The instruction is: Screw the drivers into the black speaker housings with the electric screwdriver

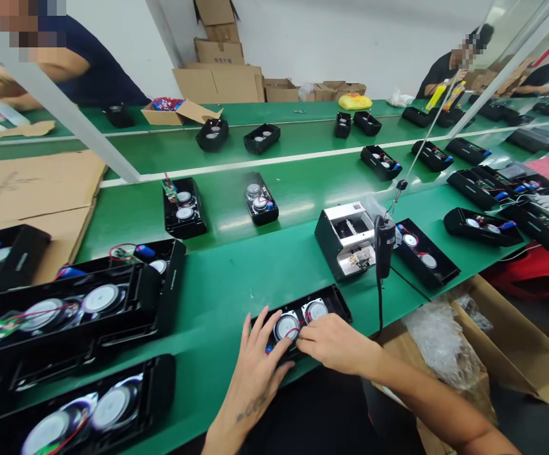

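Observation:
In front of me on the green bench lies a black speaker housing (343, 303) with two round speaker drivers (286, 327) inside, red wires and a blue part at its left end. My left hand (260, 360) rests over the left end of the housing with its fingers spread. Its thumb reaches toward the nearer driver. My right hand (334, 344) is closed in a pinch at the housing's near side, beside the drivers. Whatever its fingertips hold is hidden.
A metal-topped device (348, 237) stands behind the housing. A black electric screwdriver (385, 246) hangs beside it on a cord. Several open speaker housings (132, 392) crowd the left. A green conveyor (222, 183) carries more. Boxes with plastic wrap (450, 344) lie lower right; people sit across.

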Available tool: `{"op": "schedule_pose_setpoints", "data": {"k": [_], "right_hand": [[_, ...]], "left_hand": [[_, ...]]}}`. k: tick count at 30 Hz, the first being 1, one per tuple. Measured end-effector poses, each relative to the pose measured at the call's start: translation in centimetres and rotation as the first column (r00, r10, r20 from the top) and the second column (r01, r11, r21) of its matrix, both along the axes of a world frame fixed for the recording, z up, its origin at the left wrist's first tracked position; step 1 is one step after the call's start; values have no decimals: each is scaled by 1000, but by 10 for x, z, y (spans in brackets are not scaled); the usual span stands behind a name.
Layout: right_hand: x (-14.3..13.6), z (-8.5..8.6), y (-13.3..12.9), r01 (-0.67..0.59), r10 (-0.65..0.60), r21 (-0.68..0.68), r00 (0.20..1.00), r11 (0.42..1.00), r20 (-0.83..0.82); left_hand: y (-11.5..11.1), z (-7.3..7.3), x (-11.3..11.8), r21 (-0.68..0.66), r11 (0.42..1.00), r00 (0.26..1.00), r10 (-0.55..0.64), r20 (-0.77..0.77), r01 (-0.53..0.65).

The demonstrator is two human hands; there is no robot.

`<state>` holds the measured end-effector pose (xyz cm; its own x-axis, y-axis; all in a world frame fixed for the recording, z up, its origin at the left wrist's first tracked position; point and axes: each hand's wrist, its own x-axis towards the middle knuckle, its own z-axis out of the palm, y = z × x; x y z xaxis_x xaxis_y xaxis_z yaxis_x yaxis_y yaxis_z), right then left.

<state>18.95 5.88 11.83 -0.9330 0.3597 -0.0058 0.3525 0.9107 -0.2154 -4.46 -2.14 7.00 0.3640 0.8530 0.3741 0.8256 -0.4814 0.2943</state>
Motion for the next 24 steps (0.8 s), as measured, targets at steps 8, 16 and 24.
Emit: {"op": "schedule_pose_setpoints", "data": {"k": [8,16,24], "right_hand": [[8,-10,13,-38,43,-227,999,973,17],[-2,0,-1,86,-97,-243,995,966,-34],[-24,16,43,151,-135,-413,989,898,68]], "left_hand": [[5,3,6,-79,996,999,-30,-23,29],[14,-1,-1,-136,986,994,-104,-42,97],[57,18,-15,-415,897,988,-146,53,155]]}}
